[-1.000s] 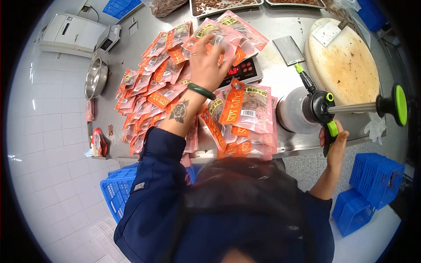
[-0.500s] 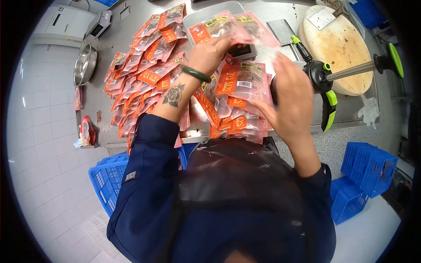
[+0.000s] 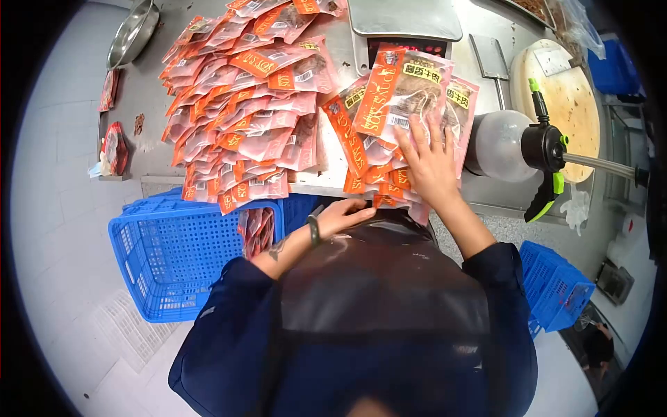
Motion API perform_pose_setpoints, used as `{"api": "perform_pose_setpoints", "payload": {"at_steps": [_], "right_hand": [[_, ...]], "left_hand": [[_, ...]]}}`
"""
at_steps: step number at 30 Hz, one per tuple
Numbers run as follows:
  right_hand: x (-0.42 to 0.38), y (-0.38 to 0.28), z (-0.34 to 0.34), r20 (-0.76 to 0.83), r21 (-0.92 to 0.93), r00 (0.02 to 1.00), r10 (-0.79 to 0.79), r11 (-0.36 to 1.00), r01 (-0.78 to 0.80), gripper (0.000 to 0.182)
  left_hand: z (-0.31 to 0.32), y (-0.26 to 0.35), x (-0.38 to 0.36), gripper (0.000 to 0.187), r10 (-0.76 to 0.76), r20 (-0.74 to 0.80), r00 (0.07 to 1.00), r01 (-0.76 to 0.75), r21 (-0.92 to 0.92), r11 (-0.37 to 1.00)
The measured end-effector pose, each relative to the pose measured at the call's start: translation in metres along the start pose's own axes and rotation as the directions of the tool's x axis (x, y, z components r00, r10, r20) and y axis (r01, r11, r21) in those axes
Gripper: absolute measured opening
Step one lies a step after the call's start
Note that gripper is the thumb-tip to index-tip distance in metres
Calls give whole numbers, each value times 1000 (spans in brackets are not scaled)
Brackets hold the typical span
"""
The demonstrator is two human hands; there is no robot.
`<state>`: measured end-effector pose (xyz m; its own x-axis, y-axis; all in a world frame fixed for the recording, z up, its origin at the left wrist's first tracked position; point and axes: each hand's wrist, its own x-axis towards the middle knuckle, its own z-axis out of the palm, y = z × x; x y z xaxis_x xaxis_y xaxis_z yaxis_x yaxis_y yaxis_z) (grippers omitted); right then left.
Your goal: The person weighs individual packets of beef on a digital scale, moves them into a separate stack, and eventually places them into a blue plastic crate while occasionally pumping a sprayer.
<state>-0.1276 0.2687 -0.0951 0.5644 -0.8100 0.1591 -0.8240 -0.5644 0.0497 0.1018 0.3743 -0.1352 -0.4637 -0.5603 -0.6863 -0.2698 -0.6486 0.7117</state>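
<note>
My right hand [image 3: 434, 167] lies flat with fingers spread on a pile of orange-and-clear printed food packets. The top packet [image 3: 404, 94] shows dark contents, a barcode and "SOY SAUCE" lettering. Beneath it, more packets [image 3: 346, 132] fan out to the left and down to the table edge. My left hand [image 3: 344, 217], with a dark green bangle at the wrist, is low at that edge, just under the pile's lower end. Its fingers stretch to the right, loosely together; I see no packet in them. Left of the pile lies a large overlapping heap of the same packets [image 3: 243, 104].
A scale with a metal pan [image 3: 406, 17] stands behind the pile. To the right are a pump sprayer bottle [image 3: 504, 146], a metal scraper [image 3: 492, 57] and a round chopping board [image 3: 559, 104]. Blue crates [image 3: 180, 267] sit below left, others [image 3: 556, 285] below right. A steel bowl [image 3: 132, 33] is far left.
My left hand has let go of the packets it held near the scale and dropped to the table edge. The right hand has come down onto the pile. The camera view has shifted.
</note>
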Motion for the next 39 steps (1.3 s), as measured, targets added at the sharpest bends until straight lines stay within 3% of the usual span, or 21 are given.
{"api": "perform_pose_setpoints", "payload": {"at_steps": [1,3,4,6,9,10,12,13,14,16,17,19,20,21,22,23,24,26,27,33,39], "right_hand": [[-1,-4,4,12,2,1000,-20,1000,20,85],[7,-3,11,84,125,995,46,990,-57,75],[12,2,18,-87,-3,996,-22,1000,22,60],[18,14,21,-80,-2,993,-89,996,89,55],[32,38,14,-46,60,986,-162,985,164,45],[36,45,11,-12,95,983,-182,979,183,43],[42,56,10,-20,140,988,-156,978,157,35],[44,58,7,19,138,993,-113,984,110,33],[46,63,1,-96,173,983,-157,970,171,30],[48,61,-23,-171,139,969,-180,969,204,29],[47,57,-36,-178,158,965,-192,962,221,30],[39,38,-67,-117,196,963,-244,945,263,31],[37,27,-83,-63,225,958,-279,931,286,32],[34,14,-96,-22,235,942,-335,914,330,31],[31,-2,-109,15,251,918,-396,890,380,31],[31,-19,-124,-65,230,876,-478,847,480,28],[34,-38,-139,-147,207,817,-558,790,577,25],[40,-76,-169,-150,283,756,-637,705,650,25],[45,-95,-183,-152,309,707,-691,646,698,28],[80,-231,-220,-279,370,350,-894,236,898,36],[112,-392,-136,-542,204,48,-839,-76,976,30]], "left_hand": [[10,14,10,52,-35,89,995,34,7,999],[29,39,21,58,88,132,987,-28,-401,915],[36,39,34,65,-26,134,991,89,-498,863],[46,54,46,74,-211,85,974,217,-626,749],[64,70,71,73,-391,-141,909,154,-761,630],[70,69,80,60,-389,-356,850,22,-714,700],[72,53,99,45,-139,-507,851,-290,-673,681],[72,71,79,39,-229,-582,780,-121,-501,857],[72,59,87,39,-228,-597,769,-139,-505,852],[70,38,101,38,194,-822,535,-626,-231,744],[70,37,101,36,269,-839,472,-709,-181,681],[70,39,83,39,293,-815,500,-792,-294,536],[72,55,43,32,157,-740,654,-629,-417,656],[78,49,36,28,162,-748,643,-729,-534,428],[77,24,35,28,179,-778,602,-679,-381,628],[87,19,11,31,344,-879,330,-833,-100,544],[88,20,-27,41,408,-847,341,-847,-89,524],[93,-5,-37,47,487,-848,207,-957,-72,281],[86,26,-97,49,222,-766,603,-642,-301,705],[89,-110,-152,47,45,-954,296,-884,-256,390],[-41,-283,-206,45,-204,-978,53,-996,-65,53]]}}
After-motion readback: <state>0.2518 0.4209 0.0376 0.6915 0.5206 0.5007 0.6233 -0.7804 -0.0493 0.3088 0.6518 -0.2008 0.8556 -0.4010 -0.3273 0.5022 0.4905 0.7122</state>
